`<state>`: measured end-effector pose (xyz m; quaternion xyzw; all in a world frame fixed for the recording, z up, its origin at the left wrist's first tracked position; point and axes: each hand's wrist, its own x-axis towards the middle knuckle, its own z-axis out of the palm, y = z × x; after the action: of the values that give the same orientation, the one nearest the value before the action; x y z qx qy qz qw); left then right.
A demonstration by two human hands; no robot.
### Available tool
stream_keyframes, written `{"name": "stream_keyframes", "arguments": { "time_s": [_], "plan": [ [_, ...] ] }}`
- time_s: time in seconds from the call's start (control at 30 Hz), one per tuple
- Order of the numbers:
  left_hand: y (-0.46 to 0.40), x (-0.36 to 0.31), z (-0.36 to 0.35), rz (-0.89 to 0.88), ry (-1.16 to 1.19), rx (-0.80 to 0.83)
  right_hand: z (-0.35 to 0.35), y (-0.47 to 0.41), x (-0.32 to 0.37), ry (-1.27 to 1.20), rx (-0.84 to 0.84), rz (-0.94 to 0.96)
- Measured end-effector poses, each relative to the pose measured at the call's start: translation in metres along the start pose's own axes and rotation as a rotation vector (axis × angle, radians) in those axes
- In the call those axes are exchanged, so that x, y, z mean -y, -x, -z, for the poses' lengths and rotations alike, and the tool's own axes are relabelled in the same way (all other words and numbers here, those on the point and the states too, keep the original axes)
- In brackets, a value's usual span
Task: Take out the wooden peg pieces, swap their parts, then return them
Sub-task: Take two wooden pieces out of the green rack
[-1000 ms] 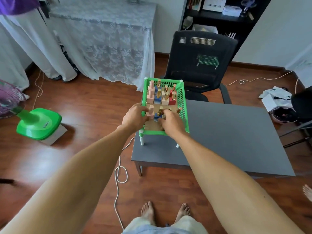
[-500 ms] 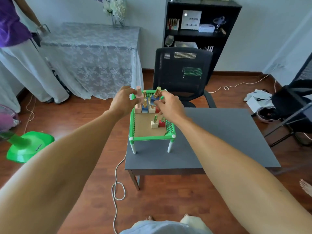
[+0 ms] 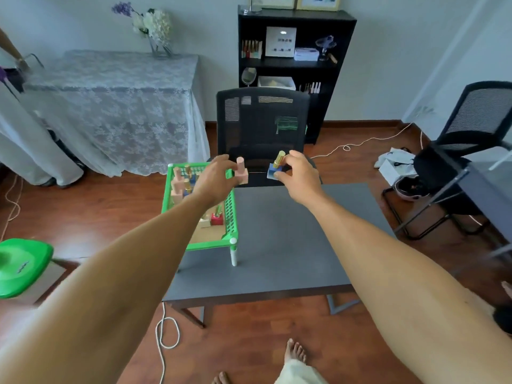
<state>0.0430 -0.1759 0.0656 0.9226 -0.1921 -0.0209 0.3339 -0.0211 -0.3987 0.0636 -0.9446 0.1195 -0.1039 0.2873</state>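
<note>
My left hand (image 3: pixel 217 177) grips a pink peg piece (image 3: pixel 242 171), a pink rod standing in a pink block. In my right hand (image 3: pixel 297 176) is a blue block with a gold rod (image 3: pixel 276 166). Both pieces are held upright in the air above the far edge of the grey table (image 3: pixel 279 239), to the right of the green basket (image 3: pixel 231 214). The basket stands on white legs at the table's left side. Several peg pieces remain inside it, among them a red block (image 3: pixel 217 218), a pale block (image 3: pixel 204 223) and pink ones (image 3: pixel 177 187).
A black mesh chair (image 3: pixel 261 126) stands just behind the table, a black bookshelf (image 3: pixel 296 51) behind that. Another black chair (image 3: pixel 471 139) is at right. A lace-covered table (image 3: pixel 116 103), a green fan base (image 3: pixel 22 266) and a white cable (image 3: pixel 163 336) are at left.
Both hands lifted one peg piece each out of the basket and carried them to the right, over the table's far edge. The camera view shifted, so the basket now sits further left.
</note>
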Motion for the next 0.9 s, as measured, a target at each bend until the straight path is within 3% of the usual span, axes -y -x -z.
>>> {"name": "stream_keyframes", "arguments": {
  "time_s": [0.17, 0.4, 0.9],
  "plan": [
    [-0.017, -0.025, -0.063, 0.054, 0.035, 0.088, 0.006, -0.010, -0.070, 0.008, 0.064, -0.020],
    [-0.015, -0.039, -0.139, 0.200, 0.126, 0.084, -0.009, -0.015, -0.147, -0.068, 0.183, -0.010],
    [0.004, 0.014, -0.228, 0.344, 0.086, 0.205, -0.084, 0.008, -0.201, -0.134, 0.418, -0.074]
  ]
}}
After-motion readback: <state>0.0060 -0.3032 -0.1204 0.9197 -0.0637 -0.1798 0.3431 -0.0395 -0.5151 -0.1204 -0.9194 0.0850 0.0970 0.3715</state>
